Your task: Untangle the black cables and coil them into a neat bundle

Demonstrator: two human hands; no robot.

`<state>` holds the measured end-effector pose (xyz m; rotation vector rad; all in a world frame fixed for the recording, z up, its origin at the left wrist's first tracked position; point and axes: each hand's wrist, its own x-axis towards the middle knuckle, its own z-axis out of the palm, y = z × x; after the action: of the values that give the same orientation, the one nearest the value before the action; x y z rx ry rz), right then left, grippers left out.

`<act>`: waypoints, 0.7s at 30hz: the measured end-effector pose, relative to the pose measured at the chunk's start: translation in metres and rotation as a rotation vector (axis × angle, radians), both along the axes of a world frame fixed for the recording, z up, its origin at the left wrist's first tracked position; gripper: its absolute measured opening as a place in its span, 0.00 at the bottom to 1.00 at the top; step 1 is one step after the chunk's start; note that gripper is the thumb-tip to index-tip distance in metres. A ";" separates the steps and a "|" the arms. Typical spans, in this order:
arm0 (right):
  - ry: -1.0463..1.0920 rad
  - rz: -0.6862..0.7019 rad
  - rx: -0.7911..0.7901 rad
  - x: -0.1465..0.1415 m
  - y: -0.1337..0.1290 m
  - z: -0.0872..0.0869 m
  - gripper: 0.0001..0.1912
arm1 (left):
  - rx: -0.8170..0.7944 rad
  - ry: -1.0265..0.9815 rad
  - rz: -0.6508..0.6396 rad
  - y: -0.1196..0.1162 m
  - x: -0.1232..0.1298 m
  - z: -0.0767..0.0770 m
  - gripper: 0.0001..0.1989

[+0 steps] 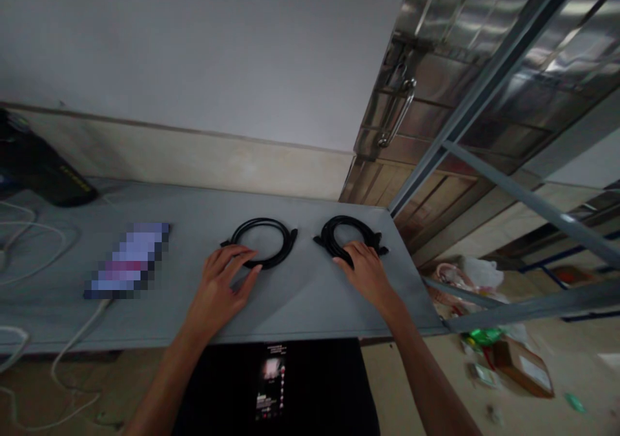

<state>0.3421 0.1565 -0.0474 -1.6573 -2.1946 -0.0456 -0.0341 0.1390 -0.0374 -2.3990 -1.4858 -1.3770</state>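
Two coils of black cable lie on the grey tabletop [295, 300], side by side. My left hand [223, 287] is at the near left edge of the left cable coil [287, 247], thumb and fingers apart. That coil is a loose ring, and a connector end shows on its right side. The right cable coil [328, 232] is thicker, with several plug ends sticking out at its left and right. Over its near side my right hand [367, 271] is curled, fingers and thumb on the cables. The undersides of the fingers are hidden.
A phone with a pixelated screen [130, 258] lies at the left, a white cable [80, 336] plugged into it. Behind it is a black bottle [53, 171]. Another lit phone screen [271, 384] is below the front edge. A metal frame [465, 126] rises at the right.
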 end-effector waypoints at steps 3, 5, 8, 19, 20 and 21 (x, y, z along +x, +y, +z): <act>0.023 -0.008 -0.002 0.001 0.003 0.003 0.16 | 0.006 -0.004 0.011 -0.001 0.000 0.002 0.10; 0.052 -0.011 -0.011 0.002 0.005 0.007 0.16 | -0.014 -0.008 0.021 -0.001 0.000 0.002 0.10; 0.072 -0.014 -0.033 0.004 0.008 0.014 0.15 | -0.037 -0.010 0.024 0.000 -0.001 0.002 0.11; 0.156 -0.101 -0.126 0.002 0.013 0.029 0.11 | 0.071 0.014 0.005 0.004 -0.005 -0.008 0.09; 0.186 -0.122 -0.120 0.003 0.015 0.031 0.11 | 0.067 0.018 0.006 0.004 -0.005 -0.009 0.09; 0.246 -0.139 -0.105 0.005 0.017 0.034 0.12 | 0.061 0.020 0.010 0.005 -0.006 -0.010 0.09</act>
<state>0.3471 0.1735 -0.0137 -1.7662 -1.9270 0.2280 -0.0399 0.1437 -0.0473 -2.3592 -1.4268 -1.3709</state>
